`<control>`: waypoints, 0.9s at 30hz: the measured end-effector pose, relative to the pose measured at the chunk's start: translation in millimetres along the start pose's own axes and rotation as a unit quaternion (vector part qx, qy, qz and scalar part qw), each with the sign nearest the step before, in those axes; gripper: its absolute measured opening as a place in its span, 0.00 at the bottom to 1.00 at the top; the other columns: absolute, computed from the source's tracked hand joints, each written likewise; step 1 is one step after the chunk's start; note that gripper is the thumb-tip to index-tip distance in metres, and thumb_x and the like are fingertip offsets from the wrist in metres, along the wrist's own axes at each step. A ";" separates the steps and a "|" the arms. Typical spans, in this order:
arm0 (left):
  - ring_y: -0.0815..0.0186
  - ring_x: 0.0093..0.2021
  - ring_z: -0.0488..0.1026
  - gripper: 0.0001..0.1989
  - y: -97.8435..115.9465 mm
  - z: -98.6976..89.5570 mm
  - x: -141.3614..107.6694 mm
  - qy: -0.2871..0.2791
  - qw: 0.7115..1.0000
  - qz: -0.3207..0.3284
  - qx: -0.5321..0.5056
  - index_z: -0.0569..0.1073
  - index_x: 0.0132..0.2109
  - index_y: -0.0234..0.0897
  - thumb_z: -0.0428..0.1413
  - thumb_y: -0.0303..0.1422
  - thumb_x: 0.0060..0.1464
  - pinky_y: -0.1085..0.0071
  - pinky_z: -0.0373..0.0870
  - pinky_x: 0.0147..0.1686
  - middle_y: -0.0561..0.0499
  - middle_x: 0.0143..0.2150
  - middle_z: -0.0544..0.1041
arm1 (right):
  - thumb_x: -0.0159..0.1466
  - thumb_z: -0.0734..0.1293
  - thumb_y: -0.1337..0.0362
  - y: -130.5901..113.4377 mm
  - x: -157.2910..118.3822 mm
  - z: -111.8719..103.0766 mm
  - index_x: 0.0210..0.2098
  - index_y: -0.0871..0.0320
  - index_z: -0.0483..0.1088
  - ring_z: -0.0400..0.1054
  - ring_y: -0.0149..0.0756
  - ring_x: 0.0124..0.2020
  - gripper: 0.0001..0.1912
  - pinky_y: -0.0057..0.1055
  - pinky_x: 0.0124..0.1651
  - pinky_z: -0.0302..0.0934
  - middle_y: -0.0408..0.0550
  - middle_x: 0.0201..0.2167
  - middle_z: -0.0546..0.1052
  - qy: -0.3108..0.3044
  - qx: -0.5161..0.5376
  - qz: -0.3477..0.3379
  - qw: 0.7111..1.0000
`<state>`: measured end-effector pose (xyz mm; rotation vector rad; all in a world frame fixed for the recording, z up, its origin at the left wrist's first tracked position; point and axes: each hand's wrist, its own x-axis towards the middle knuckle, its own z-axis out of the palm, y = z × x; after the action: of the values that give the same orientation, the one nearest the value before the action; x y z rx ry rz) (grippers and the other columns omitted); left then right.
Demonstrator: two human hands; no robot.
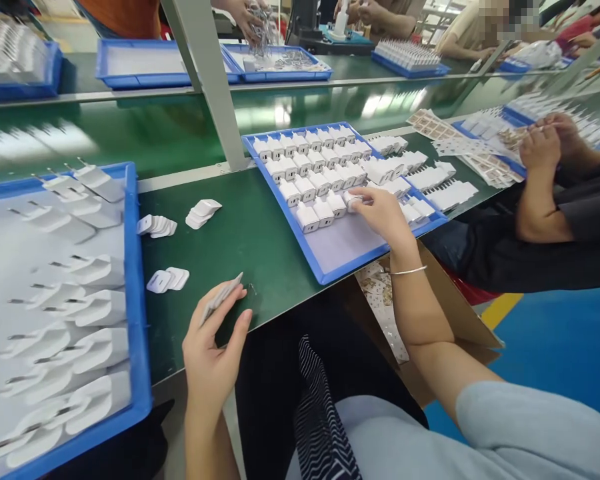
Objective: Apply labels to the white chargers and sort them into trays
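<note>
A long green worktop (240,227) spans the room above a blue floor (555,360). On it lie a blue tray (137,293) of pronged white plugs (97,270) at left and another tray (350,253) ahead; a grey post (210,80) behind blocks part of the green belt (290,110). The right hand (386,215) has its fingers closed on a white adapter (351,201) in the second tray; the left hand (211,350), thumb apart, holds thin white pieces (220,300) between fingers.

White adapters (319,183), blue tray (355,265), green bench (245,227), striped cloth (321,407)
</note>
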<state>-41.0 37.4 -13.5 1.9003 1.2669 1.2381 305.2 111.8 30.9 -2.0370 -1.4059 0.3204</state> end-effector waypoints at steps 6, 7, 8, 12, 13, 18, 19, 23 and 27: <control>0.59 0.59 0.73 0.18 -2.6 0.4 -0.9 0.004 1.000 0.011 -0.005 0.77 0.57 0.44 0.61 0.28 0.60 0.56 0.69 0.63 0.47 0.55 0.79 | 0.61 0.61 0.67 4.8 3.8 -8.3 0.45 0.57 0.79 0.75 0.46 0.45 0.18 0.43 0.51 0.67 0.50 0.41 0.82 -0.031 0.012 -0.006 0.999; 0.59 0.59 0.73 0.18 -2.7 0.2 -1.1 0.002 1.000 0.010 -0.003 0.77 0.57 0.44 0.61 0.29 0.60 0.56 0.69 0.63 0.47 0.55 0.79 | 0.63 0.61 0.65 4.2 2.9 -8.0 0.44 0.57 0.78 0.74 0.47 0.44 0.16 0.44 0.50 0.67 0.51 0.41 0.81 -0.029 0.009 -0.004 1.000; 0.59 0.59 0.73 0.18 -2.8 -0.1 -1.3 -0.001 1.000 0.010 -0.001 0.77 0.57 0.44 0.61 0.29 0.60 0.56 0.69 0.64 0.47 0.55 0.79 | 0.63 0.62 0.61 2.8 2.3 -6.7 0.43 0.57 0.78 0.74 0.48 0.44 0.15 0.44 0.50 0.66 0.52 0.41 0.81 -0.028 0.006 -0.004 1.000; 0.58 0.59 0.73 0.17 -2.5 -0.9 -1.4 -0.007 1.000 0.011 0.005 0.77 0.57 0.43 0.60 0.31 0.60 0.56 0.71 0.63 0.47 0.55 0.79 | 0.59 0.70 0.54 -6.7 4.3 7.4 0.44 0.58 0.74 0.68 0.51 0.55 0.18 0.45 0.58 0.60 0.56 0.51 0.76 -0.009 -0.015 -0.026 0.999; 0.59 0.59 0.73 0.17 -2.3 -0.9 -1.4 -0.008 1.000 0.010 0.008 0.77 0.56 0.43 0.60 0.31 0.60 0.56 0.71 0.62 0.47 0.55 0.79 | 0.59 0.71 0.55 -9.0 5.6 11.7 0.43 0.58 0.73 0.67 0.51 0.56 0.17 0.44 0.59 0.59 0.57 0.52 0.76 -0.003 -0.023 -0.031 0.999; 0.59 0.58 0.74 0.15 -1.4 -1.1 -1.5 -0.009 1.000 0.019 0.014 0.78 0.55 0.43 0.60 0.32 0.61 0.57 0.72 0.61 0.47 0.55 0.79 | 0.57 0.70 0.62 -12.0 11.2 23.8 0.36 0.58 0.70 0.68 0.51 0.51 0.09 0.44 0.57 0.60 0.58 0.45 0.75 0.016 -0.066 -0.024 0.997; 0.59 0.58 0.74 0.15 -1.4 -1.4 -1.7 -0.009 1.000 0.019 0.013 0.78 0.55 0.43 0.60 0.32 0.61 0.57 0.72 0.61 0.47 0.55 0.79 | 0.56 0.70 0.62 -10.8 12.0 24.3 0.36 0.58 0.70 0.68 0.52 0.51 0.09 0.45 0.56 0.61 0.58 0.45 0.75 0.018 -0.074 -0.021 0.997; 0.58 0.59 0.74 0.16 -1.9 -1.4 -2.4 -0.009 1.000 0.014 0.012 0.78 0.55 0.42 0.60 0.33 0.61 0.56 0.72 0.61 0.47 0.55 0.79 | 0.53 0.72 0.64 -5.4 13.3 21.9 0.39 0.58 0.70 0.68 0.55 0.49 0.14 0.48 0.54 0.62 0.60 0.46 0.74 0.017 -0.097 -0.018 0.995; 0.58 0.58 0.75 0.17 -0.6 6.3 -2.5 0.018 0.999 0.027 0.016 0.77 0.56 0.41 0.60 0.32 0.61 0.56 0.72 0.61 0.45 0.57 0.77 | 0.53 0.72 0.64 -7.8 -1.1 12.9 0.39 0.58 0.70 0.68 0.57 0.50 0.14 0.50 0.55 0.62 0.60 0.46 0.74 0.033 -0.101 -0.021 0.994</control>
<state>-36.0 35.7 -17.7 1.9553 1.2667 1.2921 292.1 117.3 25.7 -2.1538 -1.4893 0.0936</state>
